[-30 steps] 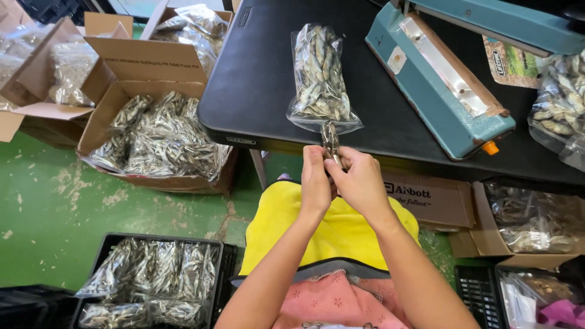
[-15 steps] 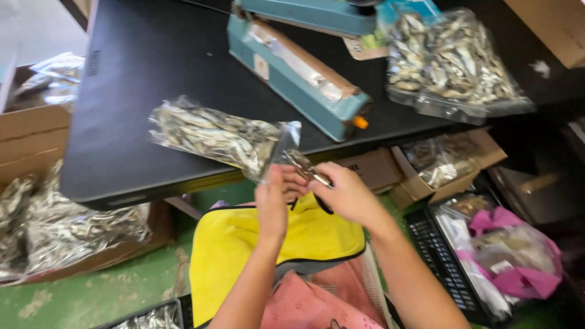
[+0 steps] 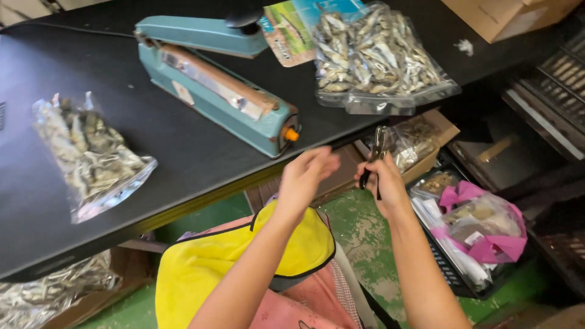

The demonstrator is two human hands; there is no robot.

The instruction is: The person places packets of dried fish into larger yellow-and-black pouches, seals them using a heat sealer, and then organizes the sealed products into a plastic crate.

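Observation:
My right hand [image 3: 382, 186] grips a small metal punch tool [image 3: 376, 150] with dark handles, held upright just below the black table's edge [image 3: 201, 183]. My left hand [image 3: 308, 176] is empty, fingers spread, beside the right hand and under the teal heat sealer [image 3: 213, 91]. A clear bag of dried small fish [image 3: 85, 155] lies on the table at the left, apart from both hands. A larger clear bag of dried fish [image 3: 378, 58] rests on the table above the tool.
A printed paper label [image 3: 289, 30] lies behind the sealer. Cardboard boxes of bagged fish [image 3: 420, 137] sit under the table. A black crate [image 3: 475, 225] with bags and pink paper stands at the right. More bagged fish [image 3: 42, 295] lie at lower left. Green floor below.
My left hand has let go of the small fish bag, which now lies on the table at the left. The view swung right; my right hand carried the tool toward the larger bag.

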